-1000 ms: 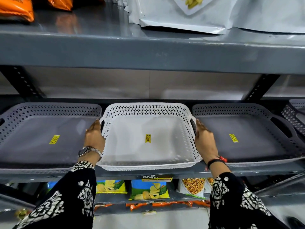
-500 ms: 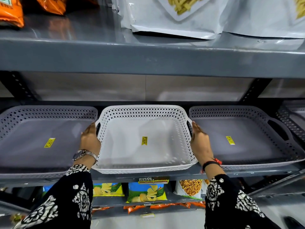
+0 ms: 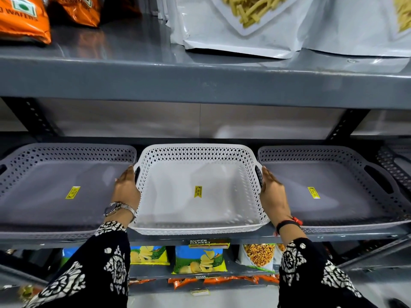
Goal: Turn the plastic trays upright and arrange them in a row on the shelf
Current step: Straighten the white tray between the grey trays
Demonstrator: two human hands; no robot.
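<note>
You have the white tray (image 3: 200, 190) upright in the centre of the frame, sitting on the shelf (image 3: 249, 235) with its open side up and a yellow sticker on its floor. Your left hand (image 3: 126, 188) presses flat against its left wall by the handle slot, fingers extended rather than curled; your right hand (image 3: 272, 194) does the same on the right wall. Neither hand is wrapped around anything: they are open, palms against the tray's sides, squeezing it between them.

To the left of the frame a grey tray (image 3: 60, 187) lies upright as well, just beside the white one, its right rim close to your left hand. To the right of the frame a second grey tray (image 3: 329, 187) is upright too, its left rim just beside your right hand. All three front edges sit near the shelf lip, roughly in line, though the white tray's front edge looks to hang slightly over the lip.

Judging by this, the turning-over part looks done for the three trays you can see, and the row is largely formed. What seems left is a small nudge to square the white tray with its neighbours, then letting go. At the far right edge of the frame a darker perforated piece (image 3: 388, 165) shows, possibly another tray; too little of it is visible to tell whether it is upright or needs work.
</note>
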